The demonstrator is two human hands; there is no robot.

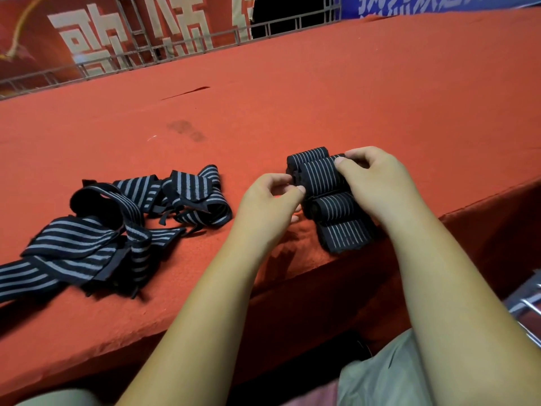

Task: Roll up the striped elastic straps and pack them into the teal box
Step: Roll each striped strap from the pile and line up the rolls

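Pale grey-green clothing [380, 376] covers the person's lap at the near edge, and the left forearm [205, 288] and right forearm [439, 273] reach away from it over the front of the table [322, 98].

On the left hand [269, 203] the thumb and forefinger tips [297, 190] are pressed together, pinching the left end of the middle roll [320, 175]; the other fingers curl loosely beneath. The right hand [377, 183] grips the right end of the same roll, with its thumb [339, 161] laid on top and its fingers curled over the far side.

This middle roll of black strap with thin grey stripes is raised slightly between two others. A far roll [307, 156] touches it behind, and a near roll [333, 208] lies just in front, partly under the right wrist. From the near roll a flat tail [345, 237] of strap runs to the table's near edge.

Well apart to the left, the loose straps [117, 218] lie in a tangled heap on the red cloth, one end trailing off towards the near left.

A dark stain [187, 130] marks the cloth farther back. Beyond the far edge stand a metal railing [181, 45], a red banner [87, 39] with pale characters and, at the far right, a blue banner [409, 4]. A shiny metal frame [527, 303] shows at the near right.
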